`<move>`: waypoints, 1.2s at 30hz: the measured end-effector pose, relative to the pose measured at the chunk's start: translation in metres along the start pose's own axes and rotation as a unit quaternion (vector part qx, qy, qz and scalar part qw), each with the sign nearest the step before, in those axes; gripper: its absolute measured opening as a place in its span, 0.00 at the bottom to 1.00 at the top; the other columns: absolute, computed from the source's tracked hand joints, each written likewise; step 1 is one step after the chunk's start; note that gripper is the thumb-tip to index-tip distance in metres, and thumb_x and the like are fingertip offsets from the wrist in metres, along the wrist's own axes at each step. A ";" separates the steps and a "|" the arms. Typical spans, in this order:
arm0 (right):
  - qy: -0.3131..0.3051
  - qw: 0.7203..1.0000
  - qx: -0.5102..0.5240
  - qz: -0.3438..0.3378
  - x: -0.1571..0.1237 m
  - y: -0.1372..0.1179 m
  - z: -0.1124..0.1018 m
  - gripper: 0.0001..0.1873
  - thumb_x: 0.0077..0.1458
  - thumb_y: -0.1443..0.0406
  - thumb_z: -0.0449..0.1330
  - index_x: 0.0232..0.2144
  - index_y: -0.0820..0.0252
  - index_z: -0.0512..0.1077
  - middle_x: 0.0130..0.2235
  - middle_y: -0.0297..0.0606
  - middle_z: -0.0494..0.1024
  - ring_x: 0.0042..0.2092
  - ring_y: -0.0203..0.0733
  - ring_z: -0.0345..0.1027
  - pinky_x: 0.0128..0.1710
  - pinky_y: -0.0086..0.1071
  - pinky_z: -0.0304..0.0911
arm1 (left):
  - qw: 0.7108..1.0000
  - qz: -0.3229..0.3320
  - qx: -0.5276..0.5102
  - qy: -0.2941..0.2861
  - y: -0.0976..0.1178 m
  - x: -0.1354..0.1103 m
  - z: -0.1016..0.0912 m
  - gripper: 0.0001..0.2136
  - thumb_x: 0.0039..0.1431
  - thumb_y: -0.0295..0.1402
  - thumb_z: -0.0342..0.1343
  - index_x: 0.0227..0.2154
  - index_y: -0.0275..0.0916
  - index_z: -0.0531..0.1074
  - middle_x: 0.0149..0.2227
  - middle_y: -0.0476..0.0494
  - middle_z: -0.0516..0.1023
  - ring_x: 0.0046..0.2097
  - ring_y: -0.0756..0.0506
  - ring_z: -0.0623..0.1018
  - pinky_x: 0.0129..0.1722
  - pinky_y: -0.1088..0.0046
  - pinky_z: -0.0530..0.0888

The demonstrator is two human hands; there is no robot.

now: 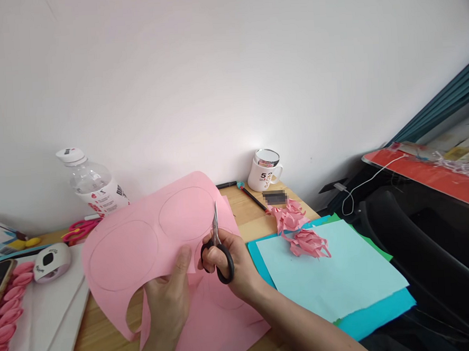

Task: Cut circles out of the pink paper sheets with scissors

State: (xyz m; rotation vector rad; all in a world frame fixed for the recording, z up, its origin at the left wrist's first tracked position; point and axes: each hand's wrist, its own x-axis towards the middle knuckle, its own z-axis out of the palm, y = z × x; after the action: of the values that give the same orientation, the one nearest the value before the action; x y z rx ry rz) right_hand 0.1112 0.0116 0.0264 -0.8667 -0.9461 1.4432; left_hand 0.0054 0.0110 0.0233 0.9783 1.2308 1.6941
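Observation:
My left hand (168,298) grips a pink sheet of paper (122,235) by its lower edge, thumb on top and the other fingers hidden beneath. Pencilled ovals are drawn on this sheet, and a curved cut-out opens at its lower left. In my right hand (229,255) are small scissors (218,240) with black handles, blades pointing up and away from me. The blades look nearly closed and lie over the sheet's right part. Another pink sheet (212,325) with a drawn curve rests on the table below.
Pink paper scraps (306,242) lie on light blue sheets (336,280) at right. A white mug (264,171), a pencil (254,198) and a plastic bottle (95,184) stand or lie along the wall. Pink-handled scissors (79,230) and a white rounded device (52,262) are at left.

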 end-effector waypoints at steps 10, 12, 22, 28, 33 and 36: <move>0.003 1.000 0.001 0.012 0.000 0.003 -0.001 0.08 0.43 0.66 0.60 0.28 0.59 0.66 0.16 0.24 0.67 0.21 0.34 0.63 0.23 0.27 0.55 | 0.999 -0.019 -0.028 0.037 0.007 0.004 0.001 0.12 0.36 0.36 0.68 0.21 0.41 0.70 0.29 0.47 0.78 0.45 0.40 0.77 0.50 0.63 0.72; 0.001 1.000 0.004 0.013 0.001 0.003 -0.001 0.08 0.43 0.66 0.60 0.29 0.60 0.66 0.16 0.24 0.67 0.21 0.33 0.63 0.23 0.27 0.55 | 0.999 -0.006 -0.017 0.039 0.007 0.004 0.001 0.12 0.35 0.35 0.68 0.20 0.41 0.70 0.27 0.48 0.77 0.43 0.41 0.77 0.48 0.64 0.73; -0.003 1.000 0.006 0.016 0.000 0.004 -0.001 0.08 0.42 0.66 0.60 0.28 0.60 0.66 0.15 0.24 0.67 0.19 0.32 0.61 0.22 0.26 0.55 | 0.999 -0.032 -0.025 0.031 0.007 0.006 -0.001 0.10 0.38 0.36 0.67 0.20 0.39 0.73 0.26 0.47 0.76 0.35 0.45 0.76 0.36 0.72 0.75; 0.000 0.999 -0.008 0.032 -0.001 0.002 0.000 0.07 0.41 0.66 0.60 0.27 0.60 0.66 0.15 0.24 0.66 0.20 0.33 0.63 0.22 0.25 0.55 | 0.994 -0.060 -0.088 -0.009 0.003 0.013 -0.007 0.08 0.40 0.33 0.67 0.23 0.39 0.74 0.27 0.49 0.76 0.32 0.49 0.72 0.30 0.75 0.72; 0.011 0.999 -0.026 0.042 -0.001 0.002 0.001 0.07 0.41 0.66 0.60 0.26 0.60 0.66 0.14 0.24 0.66 0.19 0.32 0.62 0.21 0.25 0.54 | 0.991 -0.037 -0.125 -0.029 0.009 0.014 -0.006 0.08 0.39 0.31 0.67 0.22 0.39 0.73 0.24 0.50 0.73 0.29 0.50 0.71 0.29 0.74 0.72; 0.014 0.999 -0.028 0.040 0.000 0.004 0.001 0.06 0.41 0.66 0.60 0.26 0.60 0.66 0.14 0.24 0.66 0.19 0.32 0.61 0.22 0.25 0.54 | 0.987 -0.051 -0.130 -0.082 0.014 0.013 -0.005 0.07 0.43 0.34 0.65 0.22 0.39 0.72 0.21 0.51 0.71 0.27 0.50 0.70 0.26 0.72 0.72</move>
State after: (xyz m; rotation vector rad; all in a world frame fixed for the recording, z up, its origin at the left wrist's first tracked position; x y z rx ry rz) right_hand 0.1088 0.0111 0.0233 -0.9730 -0.9432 1.4745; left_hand -0.0060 0.0189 0.0373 0.8624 0.9105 1.6108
